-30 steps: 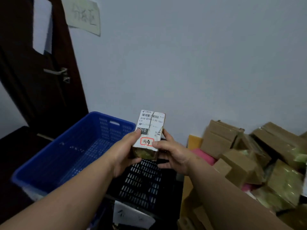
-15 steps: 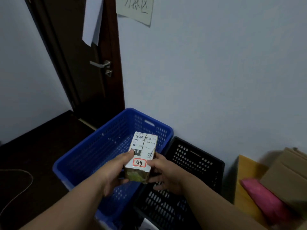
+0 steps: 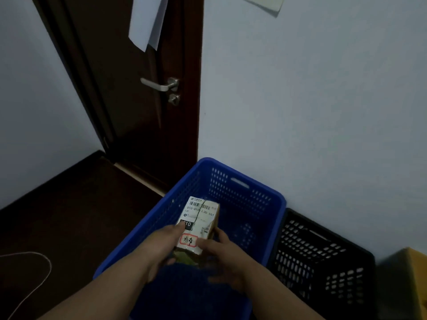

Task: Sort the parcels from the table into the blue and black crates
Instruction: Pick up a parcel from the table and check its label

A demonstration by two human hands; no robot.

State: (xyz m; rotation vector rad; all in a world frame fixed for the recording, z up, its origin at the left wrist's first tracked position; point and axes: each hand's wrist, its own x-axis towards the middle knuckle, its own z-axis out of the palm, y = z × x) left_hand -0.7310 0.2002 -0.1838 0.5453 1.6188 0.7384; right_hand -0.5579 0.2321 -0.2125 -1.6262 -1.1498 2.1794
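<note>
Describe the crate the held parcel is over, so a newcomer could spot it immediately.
Start at the dark wooden door; right of it, against the pale wall, stand two perforated plastic crates. It is the blue crate nearer the door, unlike the black crate beside it.

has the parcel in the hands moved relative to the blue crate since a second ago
Yes. The parcel was held over the black crate, to the right of the blue crate; now both hands hold it over the blue crate's interior, so it shifted leftward.
</note>
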